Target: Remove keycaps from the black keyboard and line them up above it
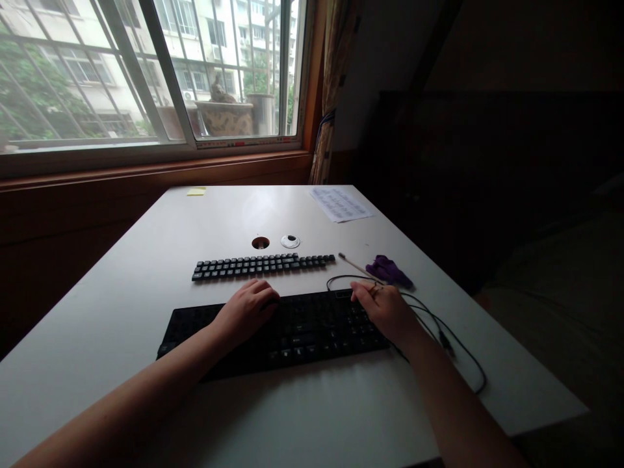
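Note:
A black keyboard [302, 338] lies on the white desk in front of me, slightly askew. Bare dark areas show on its upper part, while keys remain along its front and right side. My left hand [251, 304] grips the keyboard's far edge, fingers bent over it and thumb on top. Over the keyboard's right end, my right hand [383, 305] is closed, with thumb and forefinger pinched; whatever sits between them is hidden. Behind the keyboard, loose black keycaps [258, 266] stand in rows. A thin stick with a dark tip [358, 267] runs up to behind my right hand.
A purple cloth [389, 270] lies beyond my right hand. A black cable [461, 335] loops across the desk's right side. Farther back are printed sheets [341, 203], a yellow sticky note [196, 192], an open cable hole [260, 243] and a round cover [290, 241].

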The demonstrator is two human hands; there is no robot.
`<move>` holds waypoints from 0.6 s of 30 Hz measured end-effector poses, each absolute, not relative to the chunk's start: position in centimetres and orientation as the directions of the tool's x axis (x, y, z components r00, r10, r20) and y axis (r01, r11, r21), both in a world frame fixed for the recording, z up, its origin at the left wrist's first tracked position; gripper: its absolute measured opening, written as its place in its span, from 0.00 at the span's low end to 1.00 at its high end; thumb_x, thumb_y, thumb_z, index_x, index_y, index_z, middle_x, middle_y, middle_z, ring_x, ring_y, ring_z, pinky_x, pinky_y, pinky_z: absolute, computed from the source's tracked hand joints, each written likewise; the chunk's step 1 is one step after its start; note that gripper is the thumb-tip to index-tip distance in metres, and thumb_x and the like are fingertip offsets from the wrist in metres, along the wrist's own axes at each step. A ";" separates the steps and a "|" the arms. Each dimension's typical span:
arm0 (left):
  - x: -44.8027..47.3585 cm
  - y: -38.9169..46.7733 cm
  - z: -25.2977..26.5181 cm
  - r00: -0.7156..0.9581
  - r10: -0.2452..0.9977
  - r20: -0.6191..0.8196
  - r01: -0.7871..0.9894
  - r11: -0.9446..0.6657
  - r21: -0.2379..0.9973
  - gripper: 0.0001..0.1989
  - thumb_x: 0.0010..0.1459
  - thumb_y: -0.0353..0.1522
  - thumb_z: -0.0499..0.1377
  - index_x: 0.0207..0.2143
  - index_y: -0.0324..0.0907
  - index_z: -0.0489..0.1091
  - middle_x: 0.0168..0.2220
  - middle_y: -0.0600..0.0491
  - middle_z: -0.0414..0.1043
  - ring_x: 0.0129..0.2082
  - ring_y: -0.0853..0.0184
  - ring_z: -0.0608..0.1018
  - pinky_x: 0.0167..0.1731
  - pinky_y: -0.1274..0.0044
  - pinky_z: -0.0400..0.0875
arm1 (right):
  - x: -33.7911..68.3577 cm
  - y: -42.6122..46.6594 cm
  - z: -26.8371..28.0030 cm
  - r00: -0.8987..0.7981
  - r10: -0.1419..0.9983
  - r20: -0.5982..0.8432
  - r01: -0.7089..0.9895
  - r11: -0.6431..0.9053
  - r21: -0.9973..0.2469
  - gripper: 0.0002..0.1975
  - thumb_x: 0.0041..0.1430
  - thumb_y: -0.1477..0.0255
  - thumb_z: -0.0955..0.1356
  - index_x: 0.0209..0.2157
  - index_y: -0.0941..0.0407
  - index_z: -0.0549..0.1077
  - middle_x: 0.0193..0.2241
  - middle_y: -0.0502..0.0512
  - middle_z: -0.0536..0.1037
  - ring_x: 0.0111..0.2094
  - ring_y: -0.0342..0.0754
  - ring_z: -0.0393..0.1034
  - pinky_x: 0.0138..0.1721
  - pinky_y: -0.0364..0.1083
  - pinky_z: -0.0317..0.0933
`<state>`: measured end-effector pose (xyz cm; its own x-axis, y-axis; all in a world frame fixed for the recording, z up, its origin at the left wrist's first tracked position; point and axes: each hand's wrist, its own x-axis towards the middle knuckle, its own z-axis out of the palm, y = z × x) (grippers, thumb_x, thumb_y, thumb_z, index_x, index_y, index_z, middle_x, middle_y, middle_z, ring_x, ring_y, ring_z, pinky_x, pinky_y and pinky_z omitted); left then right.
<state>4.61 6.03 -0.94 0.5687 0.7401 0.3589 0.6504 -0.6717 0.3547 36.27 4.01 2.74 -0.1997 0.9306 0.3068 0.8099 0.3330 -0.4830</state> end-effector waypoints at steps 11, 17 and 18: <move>4.7 5.9 -0.6 0.562 0.752 0.343 0.669 -0.658 0.346 0.05 0.63 0.28 0.56 0.36 0.41 0.72 0.36 0.50 0.71 0.37 0.64 0.72 0.39 0.71 0.69 | 38.5 5.1 0.7 -0.009 0.999 0.051 0.570 0.047 -0.820 0.24 0.63 0.51 0.61 0.27 0.55 0.74 0.09 0.44 0.62 0.11 0.43 0.58 0.16 0.41 0.49; 4.6 6.1 -0.8 0.572 0.738 0.358 0.654 -0.674 0.345 0.05 0.63 0.28 0.56 0.36 0.41 0.71 0.35 0.50 0.71 0.37 0.64 0.71 0.39 0.71 0.68 | 38.7 5.4 0.6 -0.027 0.999 -0.023 0.460 -0.008 -0.888 0.25 0.62 0.51 0.61 0.28 0.57 0.73 0.09 0.44 0.61 0.11 0.41 0.55 0.15 0.40 0.48; 4.6 6.1 -0.9 0.573 0.735 0.361 0.651 -0.677 0.344 0.05 0.63 0.28 0.56 0.36 0.41 0.71 0.35 0.50 0.71 0.37 0.64 0.71 0.39 0.71 0.68 | 38.7 5.4 0.6 -0.025 0.999 -0.024 0.449 -0.011 -0.893 0.25 0.62 0.51 0.61 0.29 0.57 0.73 0.09 0.43 0.61 0.11 0.41 0.55 0.15 0.40 0.48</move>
